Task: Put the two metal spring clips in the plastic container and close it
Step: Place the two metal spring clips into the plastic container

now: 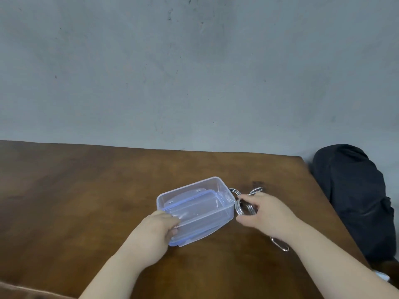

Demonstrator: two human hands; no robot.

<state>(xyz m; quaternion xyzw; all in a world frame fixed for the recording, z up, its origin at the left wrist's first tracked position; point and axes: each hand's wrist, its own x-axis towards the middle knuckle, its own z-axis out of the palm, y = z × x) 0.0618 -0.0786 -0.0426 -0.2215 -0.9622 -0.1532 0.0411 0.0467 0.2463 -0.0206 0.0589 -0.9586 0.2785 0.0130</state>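
While left hand [160, 225] steadies container [195, 209] | right hand [262, 212] fingers clamped on spring clips [243, 207] | we lift clear of rim, drop inside.

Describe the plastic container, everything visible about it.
The plastic container is a clear, rectangular box with rounded corners, open at the top and with no clips inside. It sits on the brown wooden table, on top of its blue-trimmed lid, which shows beneath its near edge. The left hand grips its near-left corner; the right hand, closed on metal spring clips, is just beside its right end.
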